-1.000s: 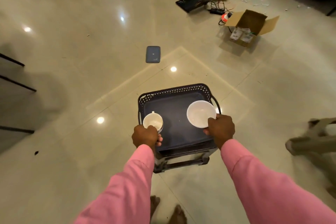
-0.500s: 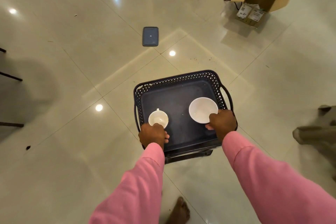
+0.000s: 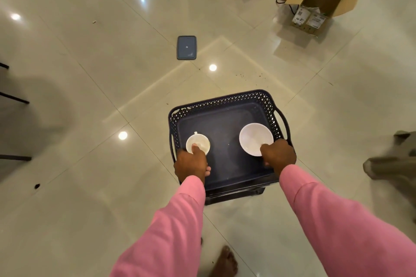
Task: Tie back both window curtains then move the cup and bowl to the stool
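- The white cup (image 3: 199,143) stands upright, mouth up, in the left half of the dark lattice-walled basket (image 3: 225,99); its small handle points away from the person.
- The left hand (image 3: 191,163) pinches the cup's near rim, one finger inside.
- The white bowl (image 3: 254,137) sits mouth up in the right half, apart from the cup.
- The right hand (image 3: 279,155) grips the bowl's near rim, fingers curled.
- The basket rests on a dark stool (image 3: 236,195).

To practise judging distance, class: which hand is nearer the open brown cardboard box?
Right. The right hand, gripping the round white bowl, sits this side of the cardboard box; the left hand, gripping the white cup, sits farther left.
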